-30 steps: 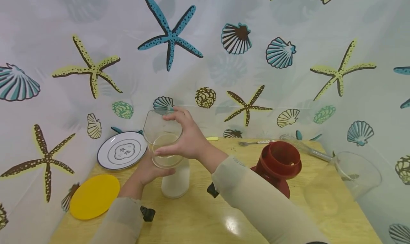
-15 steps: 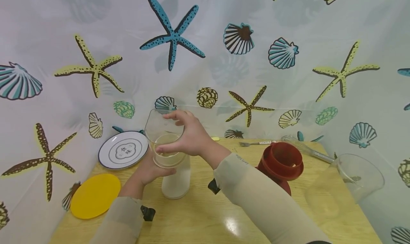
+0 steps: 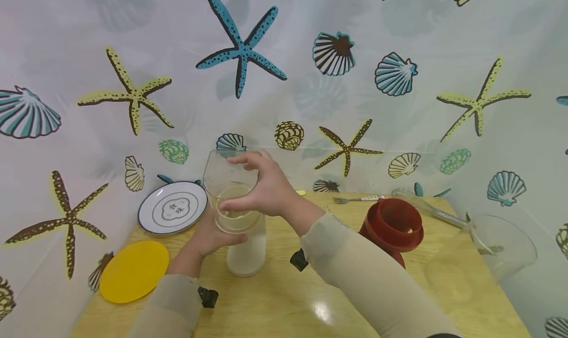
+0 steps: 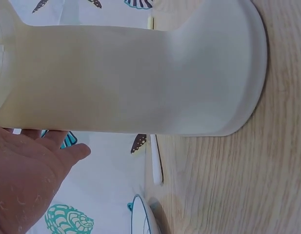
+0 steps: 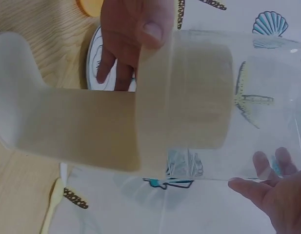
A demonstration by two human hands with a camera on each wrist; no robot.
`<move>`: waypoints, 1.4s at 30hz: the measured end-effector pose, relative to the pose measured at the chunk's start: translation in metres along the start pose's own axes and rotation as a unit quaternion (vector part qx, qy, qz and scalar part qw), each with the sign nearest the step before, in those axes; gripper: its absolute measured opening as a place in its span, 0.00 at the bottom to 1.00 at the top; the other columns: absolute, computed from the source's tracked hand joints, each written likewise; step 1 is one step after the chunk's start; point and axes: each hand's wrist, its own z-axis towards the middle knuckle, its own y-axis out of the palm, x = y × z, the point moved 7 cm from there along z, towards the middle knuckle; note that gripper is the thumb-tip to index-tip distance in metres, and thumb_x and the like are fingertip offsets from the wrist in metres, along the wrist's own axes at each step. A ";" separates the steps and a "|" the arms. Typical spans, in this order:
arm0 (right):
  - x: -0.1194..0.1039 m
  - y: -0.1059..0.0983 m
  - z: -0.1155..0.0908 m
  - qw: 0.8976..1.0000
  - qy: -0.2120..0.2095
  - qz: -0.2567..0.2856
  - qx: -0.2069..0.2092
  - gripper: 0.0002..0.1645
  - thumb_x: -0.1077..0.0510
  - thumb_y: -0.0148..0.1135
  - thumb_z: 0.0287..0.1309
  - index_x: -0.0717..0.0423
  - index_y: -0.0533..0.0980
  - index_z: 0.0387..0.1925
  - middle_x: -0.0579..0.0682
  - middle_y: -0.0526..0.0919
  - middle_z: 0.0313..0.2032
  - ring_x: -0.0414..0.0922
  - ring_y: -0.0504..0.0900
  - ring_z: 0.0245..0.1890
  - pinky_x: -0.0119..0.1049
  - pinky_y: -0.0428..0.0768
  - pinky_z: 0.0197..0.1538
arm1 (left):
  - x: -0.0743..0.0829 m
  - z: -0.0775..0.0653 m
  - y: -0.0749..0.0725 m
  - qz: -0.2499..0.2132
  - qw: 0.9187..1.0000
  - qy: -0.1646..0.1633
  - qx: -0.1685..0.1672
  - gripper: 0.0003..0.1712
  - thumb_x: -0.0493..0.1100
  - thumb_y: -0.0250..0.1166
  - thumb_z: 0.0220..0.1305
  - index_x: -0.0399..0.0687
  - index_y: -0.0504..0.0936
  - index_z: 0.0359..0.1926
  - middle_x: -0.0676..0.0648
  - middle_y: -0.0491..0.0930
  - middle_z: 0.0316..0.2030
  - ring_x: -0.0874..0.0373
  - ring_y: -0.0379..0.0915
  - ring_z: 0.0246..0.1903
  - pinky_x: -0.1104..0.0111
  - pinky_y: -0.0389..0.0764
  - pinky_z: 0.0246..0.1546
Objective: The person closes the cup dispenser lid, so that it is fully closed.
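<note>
A cream plastic stand with a flared foot rises upright from the wooden table. On its wide collar sits a clear container, reaching upward, with the cream inner cup showing through its lower wall. My left hand holds the stand just under the container; in the right wrist view its thumb lies on the collar and its fingers reach behind the neck. My right hand grips the container from the right, thumb in front and fingers near the upper rim. In the left wrist view the left hand lies alongside the neck.
Right of the arms are a red stand and a second clear container. A whisk and a fork lie at the back. A blue-rimmed plate and a yellow disc are on the left, before a patterned curtain.
Both hands keep their hold on the stand and container with hardly any movement. The whole head view has drifted slightly, so everything appears a little farther right.
</note>
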 end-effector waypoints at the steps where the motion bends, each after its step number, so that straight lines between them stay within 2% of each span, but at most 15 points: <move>1: -0.003 -0.002 0.000 1.000 -0.007 0.002 0.006 0.47 0.40 0.81 0.30 0.34 0.72 0.58 0.38 0.68 0.54 0.41 0.70 0.52 0.38 0.76 0.49 | 0.000 0.000 0.000 0.002 1.000 -0.003 0.003 0.70 0.34 0.82 0.32 0.46 0.45 0.71 0.46 0.64 0.62 0.51 0.64 0.58 0.73 0.68 0.58; 5: -0.013 -0.011 0.003 1.000 -0.019 0.014 0.020 0.46 0.43 0.81 0.31 0.34 0.71 0.58 0.41 0.69 0.54 0.39 0.71 0.50 0.38 0.77 0.47 | 0.001 -0.001 -0.002 0.010 1.000 -0.011 0.009 0.71 0.36 0.82 0.32 0.51 0.42 0.71 0.46 0.64 0.62 0.52 0.63 0.59 0.74 0.67 0.58; 12: 0.000 -0.004 0.008 0.998 0.056 0.019 -0.016 0.44 0.38 0.79 0.33 0.32 0.71 0.57 0.43 0.69 0.56 0.46 0.73 0.52 0.41 0.78 0.46 | -0.004 -0.002 0.000 -0.013 1.000 -0.009 0.000 0.74 0.34 0.82 0.32 0.59 0.40 0.73 0.47 0.64 0.64 0.52 0.64 0.61 0.72 0.66 0.61; 15: 0.005 0.003 0.013 0.997 0.069 0.017 -0.024 0.44 0.37 0.78 0.34 0.32 0.71 0.58 0.41 0.68 0.57 0.47 0.72 0.53 0.41 0.77 0.48 | -0.006 -0.003 0.000 -0.015 1.000 -0.008 -0.002 0.72 0.35 0.82 0.33 0.62 0.43 0.72 0.45 0.65 0.63 0.50 0.65 0.60 0.72 0.67 0.60; 21: 0.005 0.011 0.022 0.998 0.056 0.017 -0.036 0.44 0.36 0.78 0.34 0.37 0.73 0.58 0.35 0.69 0.56 0.41 0.70 0.51 0.36 0.75 0.51 | -0.005 -0.003 0.003 -0.013 1.000 0.012 -0.017 0.62 0.35 0.81 0.35 0.55 0.53 0.69 0.40 0.69 0.59 0.47 0.69 0.56 0.70 0.70 0.57; 25: 0.009 0.011 0.025 0.998 0.044 0.035 -0.025 0.43 0.40 0.79 0.35 0.40 0.74 0.57 0.37 0.71 0.55 0.42 0.71 0.51 0.35 0.74 0.52 | -0.002 -0.002 0.003 -0.012 1.000 0.006 -0.013 0.66 0.35 0.81 0.35 0.58 0.49 0.71 0.45 0.68 0.61 0.50 0.67 0.57 0.72 0.69 0.58; 32: 0.025 0.011 0.021 0.992 0.068 0.104 0.001 0.41 0.47 0.79 0.38 0.43 0.73 0.57 0.41 0.72 0.57 0.47 0.71 0.53 0.41 0.76 0.49 | -0.002 -0.004 -0.001 0.007 1.000 -0.027 -0.002 0.72 0.37 0.83 0.33 0.64 0.43 0.73 0.47 0.63 0.65 0.52 0.63 0.61 0.68 0.64 0.62; 37: 0.022 0.014 0.019 0.996 0.049 0.081 -0.004 0.42 0.45 0.81 0.34 0.40 0.74 0.56 0.39 0.69 0.55 0.46 0.70 0.54 0.40 0.74 0.52 | -0.003 -0.006 0.000 0.006 0.999 -0.038 -0.005 0.72 0.37 0.82 0.34 0.63 0.42 0.72 0.46 0.61 0.66 0.51 0.62 0.62 0.71 0.63 0.61; 39: 0.020 0.014 0.017 0.997 0.042 0.065 -0.003 0.42 0.45 0.82 0.32 0.38 0.74 0.55 0.39 0.68 0.54 0.45 0.70 0.53 0.39 0.74 0.52 | -0.004 -0.006 0.001 0.002 0.999 -0.036 -0.009 0.70 0.36 0.82 0.35 0.61 0.44 0.72 0.46 0.62 0.65 0.50 0.62 0.62 0.73 0.64 0.60; 42: 0.016 0.012 0.014 0.999 0.014 0.049 0.002 0.43 0.47 0.83 0.30 0.41 0.76 0.55 0.42 0.69 0.53 0.44 0.69 0.52 0.37 0.74 0.52 | -0.005 -0.006 0.001 0.001 0.999 -0.036 -0.011 0.66 0.36 0.82 0.34 0.59 0.48 0.70 0.47 0.64 0.64 0.51 0.64 0.61 0.72 0.66 0.60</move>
